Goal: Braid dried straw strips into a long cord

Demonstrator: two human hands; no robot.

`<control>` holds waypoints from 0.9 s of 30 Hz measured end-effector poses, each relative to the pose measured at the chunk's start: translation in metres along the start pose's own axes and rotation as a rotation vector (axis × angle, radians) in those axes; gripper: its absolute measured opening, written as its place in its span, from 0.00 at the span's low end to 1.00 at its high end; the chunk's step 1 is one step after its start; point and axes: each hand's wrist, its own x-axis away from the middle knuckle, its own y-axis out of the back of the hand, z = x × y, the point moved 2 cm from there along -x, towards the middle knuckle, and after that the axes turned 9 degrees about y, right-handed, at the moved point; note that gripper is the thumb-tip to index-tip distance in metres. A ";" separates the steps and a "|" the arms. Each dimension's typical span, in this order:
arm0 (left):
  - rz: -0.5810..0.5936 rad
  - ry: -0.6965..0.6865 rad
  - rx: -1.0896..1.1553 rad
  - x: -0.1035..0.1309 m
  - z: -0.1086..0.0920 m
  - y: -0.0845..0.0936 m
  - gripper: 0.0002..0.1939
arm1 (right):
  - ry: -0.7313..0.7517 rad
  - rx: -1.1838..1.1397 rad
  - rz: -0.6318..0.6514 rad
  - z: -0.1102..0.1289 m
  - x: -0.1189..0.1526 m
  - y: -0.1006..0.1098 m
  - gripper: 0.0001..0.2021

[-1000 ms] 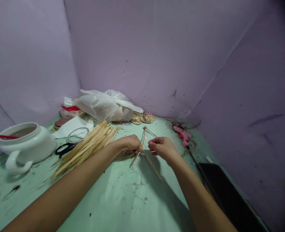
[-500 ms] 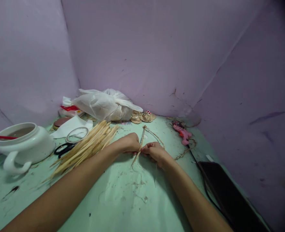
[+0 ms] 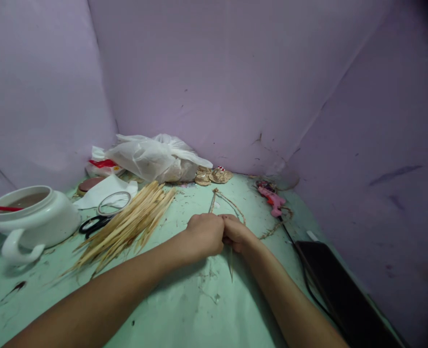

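Note:
My left hand (image 3: 207, 233) is closed, knuckles up, and pressed against my right hand (image 3: 236, 233), whose fingers are pinched together. Between them they grip a thin braided straw cord (image 3: 231, 201), which rises from the hands to a point and bends back down on the right. A loose strand end (image 3: 231, 268) hangs below my right hand. The fingertips and the part of the cord inside the grip are hidden. Left of my hands lies a bundle of pale dry straw strips (image 3: 134, 224).
Black-handled scissors (image 3: 94, 224), a tape roll (image 3: 114, 203) and a white pot (image 3: 36, 217) of murky liquid stand left. Behind are a plastic bag (image 3: 155, 157) and woven straw pieces (image 3: 214, 176). At right lie a pink glue gun (image 3: 273, 200) with its cable and a dark flat object (image 3: 337, 285).
My left hand has moved right and toward me, over the cord, and now meets my right hand. The strand end that stuck out between the hands is now covered.

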 end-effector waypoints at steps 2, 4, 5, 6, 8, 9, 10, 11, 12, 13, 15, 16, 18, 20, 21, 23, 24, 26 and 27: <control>-0.026 0.011 -0.057 -0.003 0.004 0.010 0.07 | 0.021 -0.001 0.026 -0.001 -0.002 0.000 0.04; 0.013 0.090 -0.030 -0.010 0.014 0.022 0.06 | 0.037 -0.017 0.071 -0.001 -0.002 -0.001 0.04; -0.007 0.143 0.017 -0.015 0.019 0.028 0.07 | 0.041 -0.031 0.090 0.000 -0.002 -0.001 0.04; -0.010 0.186 0.084 -0.020 0.024 0.033 0.08 | 0.039 -0.046 0.103 0.001 -0.001 -0.001 0.03; 0.120 0.233 0.277 -0.029 0.032 0.032 0.08 | 0.034 -0.076 0.116 0.004 0.001 -0.002 0.03; 0.227 0.242 0.384 -0.033 0.034 0.028 0.08 | 0.039 -0.090 0.116 0.006 0.002 -0.002 0.02; 0.342 0.244 0.486 -0.037 0.035 0.023 0.07 | 0.052 -0.101 0.119 0.008 0.002 -0.002 0.02; 0.444 0.243 0.570 -0.039 0.036 0.018 0.07 | 0.072 -0.106 0.124 0.009 0.003 -0.003 0.02; 0.518 0.240 0.628 -0.041 0.036 0.013 0.07 | 0.095 -0.102 0.129 0.010 0.003 -0.002 0.03; 0.559 0.240 0.660 -0.043 0.037 0.009 0.07 | 0.120 -0.084 0.135 0.010 0.004 -0.002 0.03; 0.549 0.230 0.650 -0.045 0.039 0.005 0.06 | 0.168 0.002 0.149 0.010 0.003 0.000 0.04; 0.510 0.226 0.616 -0.046 0.039 0.004 0.06 | 0.192 0.058 0.157 0.010 0.002 0.001 0.04; 0.413 0.226 0.517 -0.048 0.040 0.004 0.05 | 0.235 0.176 0.176 0.008 0.000 0.004 0.03; 0.325 0.224 0.390 -0.048 0.039 0.003 0.05 | 0.290 0.332 0.169 0.008 -0.002 0.007 0.01; 0.286 0.214 0.319 -0.048 0.038 0.002 0.05 | 0.327 0.441 0.149 0.009 -0.002 0.007 0.00; 0.212 0.185 0.191 -0.047 0.036 0.001 0.06 | 0.406 0.716 0.085 0.013 0.001 0.007 0.02; 0.180 0.177 0.153 -0.047 0.035 0.000 0.06 | 0.435 0.855 0.048 0.016 0.004 0.005 0.03; 0.144 0.185 0.158 -0.046 0.034 -0.001 0.06 | 0.446 1.084 -0.029 0.023 0.013 0.000 0.05; 0.137 0.196 0.193 -0.045 0.033 -0.002 0.06 | 0.429 1.167 -0.070 0.027 0.017 -0.002 0.06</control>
